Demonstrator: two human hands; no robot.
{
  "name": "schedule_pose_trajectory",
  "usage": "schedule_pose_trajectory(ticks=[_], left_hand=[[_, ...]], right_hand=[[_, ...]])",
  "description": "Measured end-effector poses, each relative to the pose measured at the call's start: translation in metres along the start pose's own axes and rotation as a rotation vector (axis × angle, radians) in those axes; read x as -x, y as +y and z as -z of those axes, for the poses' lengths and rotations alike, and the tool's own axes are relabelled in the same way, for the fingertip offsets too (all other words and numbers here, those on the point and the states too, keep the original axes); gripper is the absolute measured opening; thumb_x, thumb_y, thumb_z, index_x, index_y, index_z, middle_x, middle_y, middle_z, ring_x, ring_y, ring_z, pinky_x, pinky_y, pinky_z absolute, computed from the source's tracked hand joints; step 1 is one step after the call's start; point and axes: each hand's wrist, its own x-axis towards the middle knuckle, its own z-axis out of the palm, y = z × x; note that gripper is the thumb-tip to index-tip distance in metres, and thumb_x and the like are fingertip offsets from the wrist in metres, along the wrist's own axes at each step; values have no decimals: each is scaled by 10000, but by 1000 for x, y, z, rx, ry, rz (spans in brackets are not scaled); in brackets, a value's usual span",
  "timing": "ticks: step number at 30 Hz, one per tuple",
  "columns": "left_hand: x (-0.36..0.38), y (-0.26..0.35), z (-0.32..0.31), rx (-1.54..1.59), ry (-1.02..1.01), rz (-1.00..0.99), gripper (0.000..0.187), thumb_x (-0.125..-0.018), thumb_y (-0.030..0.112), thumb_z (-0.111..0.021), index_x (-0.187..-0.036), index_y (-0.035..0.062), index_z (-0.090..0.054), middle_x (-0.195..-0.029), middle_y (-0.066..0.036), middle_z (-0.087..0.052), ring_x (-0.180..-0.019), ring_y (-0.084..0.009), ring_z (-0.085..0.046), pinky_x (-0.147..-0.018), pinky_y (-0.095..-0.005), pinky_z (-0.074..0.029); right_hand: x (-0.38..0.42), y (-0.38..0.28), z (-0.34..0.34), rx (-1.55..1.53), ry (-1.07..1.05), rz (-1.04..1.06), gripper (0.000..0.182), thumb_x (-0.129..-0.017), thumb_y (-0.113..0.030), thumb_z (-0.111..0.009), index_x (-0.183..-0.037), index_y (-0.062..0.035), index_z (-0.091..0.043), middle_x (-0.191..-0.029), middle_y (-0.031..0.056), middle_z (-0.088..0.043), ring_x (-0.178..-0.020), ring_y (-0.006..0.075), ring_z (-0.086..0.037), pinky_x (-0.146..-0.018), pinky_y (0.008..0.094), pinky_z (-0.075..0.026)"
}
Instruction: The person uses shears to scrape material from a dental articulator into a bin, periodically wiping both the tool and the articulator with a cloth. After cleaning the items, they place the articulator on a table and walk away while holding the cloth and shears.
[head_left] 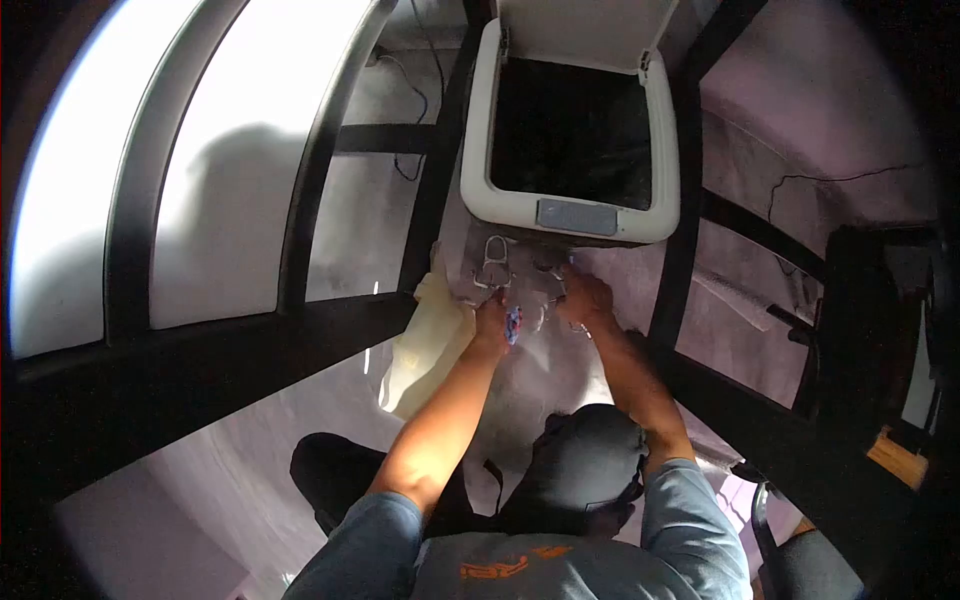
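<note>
My left hand (491,318) is closed at the middle of the view, beside a small red and blue item (513,325); whether it grips that item or a white wire piece above is unclear. A white bent-wire piece (495,252) lies just beyond its fingers. To the right, my right hand (586,298) reaches down to the floor, its fingers bent near small pale pieces (542,318); what they hold is too small to make out. A pale yellow bag (425,345) lies against my left forearm.
A white-rimmed bin (664,150) with its lid raised stands beyond my hands. Dark frame bars (684,190) run along both sides. A black bag or cap-like object (585,460) is near my lap. Cables (412,90) hang at the back left.
</note>
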Motion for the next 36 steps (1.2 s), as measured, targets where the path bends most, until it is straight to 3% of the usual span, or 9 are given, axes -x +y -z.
schedule_pose_trajectory(ticks=[8, 11, 20, 24, 27, 30, 32, 34, 36], left_hand=[[-8, 1, -9, 285, -7, -65, 213, -937, 417, -601, -985, 210, -583, -627, -39, -545, -501, -150, -528, -409, -277, -431], [-11, 4, -3, 270, -123, -70, 266, -967, 449, -565, -1078, 208, -567, -672, -40, -557, -530, -147, -539, -427, -265, -431], [-8, 7, 9, 365, -323, 14, 296, -935, 388, -583, -804, 125, -621, -593, -19, -558, -469, -178, -514, -420, -289, -431], [16, 10, -4, 321, -327, 2, 304, -935, 371, -557, -762, 124, -598, -583, -24, -570, -470, -179, -528, -428, -301, -440], [35, 8, -8, 295, -356, -6, 262, -926, 340, -558, -772, 131, -599, -587, -27, -574, -474, -174, -542, -437, -305, -451], [66, 10, -7, 246, -389, -13, 245, -921, 335, -562, -783, 135, -600, -600, -30, -585, -485, -172, -559, -450, -305, -469], [77, 8, 0, 287, -393, -15, 240, -919, 336, -569, -793, 135, -601, -625, -35, -601, -504, -171, -573, -457, -304, -478], [101, 10, -2, 360, -312, 1, 218, -925, 328, -557, -811, 152, -617, -652, -13, -604, -506, -156, -569, -457, -297, -483], [130, 20, 6, 316, -347, 92, 239, -950, 354, -542, -822, 169, -622, -628, -12, -599, -497, -167, -570, -452, -295, -481]], right_hand=[[-6, 7, 15, 123, -129, 101, 809, -728, -236, -711, -1472, -180, -398, -1151, 190, -673, -1059, 363, -656, -894, 485, -535], [-17, 18, 3, 138, -140, 118, 822, -726, -224, -706, -1480, -192, -380, -1161, 192, -668, -1076, 360, -649, -903, 485, -532], [-31, 39, -14, 9, -82, 195, 666, -708, -203, -728, -1344, -145, -538, -1163, 159, -674, -1068, 388, -641, -895, 481, -528], [-28, 42, -19, -273, -168, 173, 668, -703, -196, -687, -1347, -108, -535, -1133, 213, -663, -1066, 365, -652, -928, 448, -530], [-27, 44, -34, -581, -131, 124, 521, -734, -223, -657, -1226, -63, -598, -966, 183, -684, -932, 320, -680, -798, 414, -553], [-33, 49, -43, -936, -321, 71, 437, -681, -134, -635, -1106, -36, -604, -815, 76, -614, -727, 216, -609, -611, 335, -503], [-21, 52, -55, -1280, -356, -82, 173, -772, -227, -586, -827, -64, -608, -641, 36, -550, -560, 191, -503, -554, 343, -402], [-9, 54, -56, -1178, -336, -85, 176, -752, -220, -558, -611, -124, -515, -617, -12, -456, -560, 141, -413, -555, 304, -349], [2, 46, -50, -1327, -321, -103, 157, -748, -244, -540, -628, -145, -524, -629, -11, -475, -560, 134, -415, -564, 302, -359]])
